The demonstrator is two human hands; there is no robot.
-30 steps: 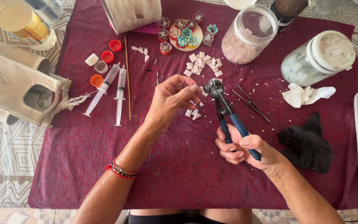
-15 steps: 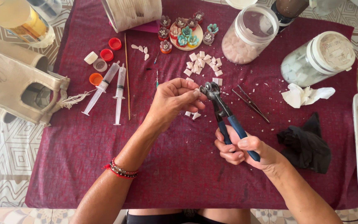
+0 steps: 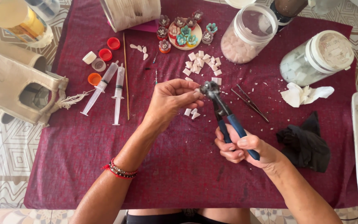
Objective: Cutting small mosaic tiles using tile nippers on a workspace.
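Pink tile chip [image 3: 197,90], pinched by the left hand [image 3: 171,99], had been brought into blue-handled nippers [image 3: 222,112], mid-frame; right hand [image 3: 241,148] clenched the handles.

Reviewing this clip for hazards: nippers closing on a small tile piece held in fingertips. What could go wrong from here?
1. The left hand pinches the tile piece right at the head of the blue-handled nippers gripped by the right hand; a slip could nip the fingertips.
2. Chips could fly; white fragments already litter the maroon cloth.
3. Shards could scatter toward the tweezers and syringes.
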